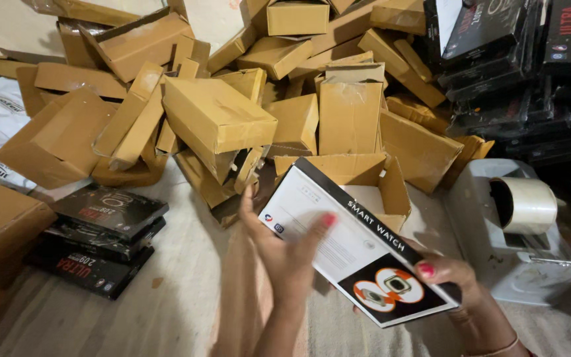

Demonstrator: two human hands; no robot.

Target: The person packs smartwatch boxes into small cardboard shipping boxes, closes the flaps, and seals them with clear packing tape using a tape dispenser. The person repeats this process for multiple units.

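A flat white and black product box (345, 244) with orange watch pictures sits tilted in front of me. My right hand (457, 291) grips its near right corner from below, thumb on top. My left hand (285, 251) is blurred, its fingers spread against the box's left side and white face. Just behind the box lies an open brown carton (371, 182) with its flaps up.
A big heap of brown cardboard cartons (219, 112) fills the back. Black product boxes (100, 238) are stacked at the left, more black boxes (517, 59) at the top right. A white tape dispenser (517, 231) with a tape roll stands at the right. Pale cloth covers the floor.
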